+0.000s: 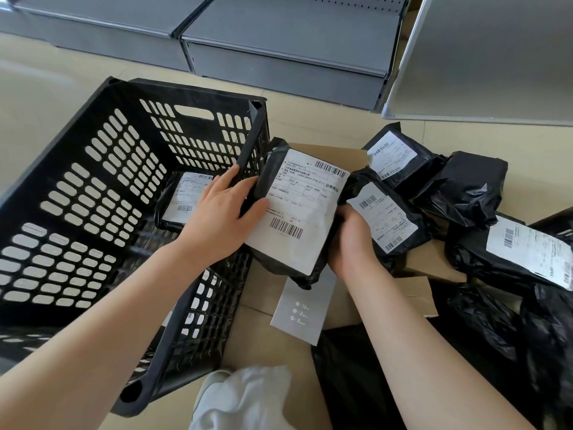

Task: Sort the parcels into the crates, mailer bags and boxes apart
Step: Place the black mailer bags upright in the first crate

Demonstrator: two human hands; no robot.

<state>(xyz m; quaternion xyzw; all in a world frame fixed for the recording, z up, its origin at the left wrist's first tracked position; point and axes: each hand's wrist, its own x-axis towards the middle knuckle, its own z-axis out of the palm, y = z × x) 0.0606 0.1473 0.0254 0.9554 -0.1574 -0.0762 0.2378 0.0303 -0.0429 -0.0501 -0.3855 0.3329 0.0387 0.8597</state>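
Observation:
A black mailer bag with a large white label (297,209) is held over the right rim of the black slotted crate (93,187). My left hand (223,212) grips the bag's left edge, thumb on the label. My right hand (350,240) holds its right side from below, fingers curled under. One labelled mailer bag (183,197) lies inside the crate. Several more black mailer bags (390,218) lie in a heap on the floor to the right, over flat cardboard boxes (338,156).
A grey card with white print (300,308) lies on the cardboard below the held bag. Grey metal shelving (279,57) stands at the back, a leaning grey panel (483,57) at right. A white shoe and cloth (242,398) show at bottom centre.

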